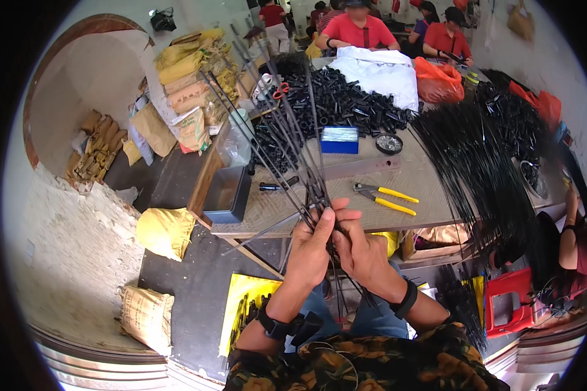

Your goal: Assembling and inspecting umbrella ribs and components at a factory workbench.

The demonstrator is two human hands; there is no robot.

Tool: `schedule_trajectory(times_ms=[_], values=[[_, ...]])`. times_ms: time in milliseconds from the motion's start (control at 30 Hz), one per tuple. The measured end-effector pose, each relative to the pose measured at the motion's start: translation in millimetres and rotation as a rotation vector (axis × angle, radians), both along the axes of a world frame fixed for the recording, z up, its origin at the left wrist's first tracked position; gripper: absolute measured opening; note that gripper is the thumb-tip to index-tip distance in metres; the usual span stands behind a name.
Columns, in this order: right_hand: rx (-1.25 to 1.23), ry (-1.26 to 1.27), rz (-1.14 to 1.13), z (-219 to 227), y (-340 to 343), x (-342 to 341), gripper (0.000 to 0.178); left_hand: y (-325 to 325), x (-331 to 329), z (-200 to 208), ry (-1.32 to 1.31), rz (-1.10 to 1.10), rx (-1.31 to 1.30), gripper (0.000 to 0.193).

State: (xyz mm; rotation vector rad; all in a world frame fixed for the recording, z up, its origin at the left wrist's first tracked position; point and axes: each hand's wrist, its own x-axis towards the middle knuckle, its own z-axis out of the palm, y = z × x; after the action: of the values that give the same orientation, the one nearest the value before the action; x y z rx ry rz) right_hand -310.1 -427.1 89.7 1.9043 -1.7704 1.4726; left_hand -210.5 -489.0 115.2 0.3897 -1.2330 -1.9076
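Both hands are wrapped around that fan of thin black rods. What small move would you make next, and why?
Probably squeeze the black rods together at the grip. The left hand and right hand clasp them at one crossing point, yet their far ends splay apart over the table. Drawing them parallel would likely tidy the bundle.

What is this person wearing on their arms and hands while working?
Both hands are bare, with no gloves: left hand, right hand. Each forearm carries a black strap band: the left band has a bulky black piece attached, the right band is plain. The shirt has a dark camouflage-like print in green, brown and orange.
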Motion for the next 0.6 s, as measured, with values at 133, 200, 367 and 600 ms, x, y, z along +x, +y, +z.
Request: schedule_trajectory(times_ms=[133,200,367,600], values=[[-0.106,0.007,-0.035,-1.6,-8.2,-7.6,0.018,-3.2,-6.4,2.4,0.068,-0.101,0.071,0.036],[-0.155,0.010,-0.048,-2.8,-12.3,-6.4,0.017,-4.1,-9.0,1.8,0.095,-0.120,0.118,0.035],[-0.078,0.053,-0.140,-4.6,-16.5,-5.8,0.014,-1.7,-15.9,-3.8,-0.004,0.067,0.081,0.027],[-0.102,0.006,-0.248,17.5,-2.7,-32.8,0.013,-6.5,-11.4,-2.1,-0.060,0.274,-0.044,0.024]])
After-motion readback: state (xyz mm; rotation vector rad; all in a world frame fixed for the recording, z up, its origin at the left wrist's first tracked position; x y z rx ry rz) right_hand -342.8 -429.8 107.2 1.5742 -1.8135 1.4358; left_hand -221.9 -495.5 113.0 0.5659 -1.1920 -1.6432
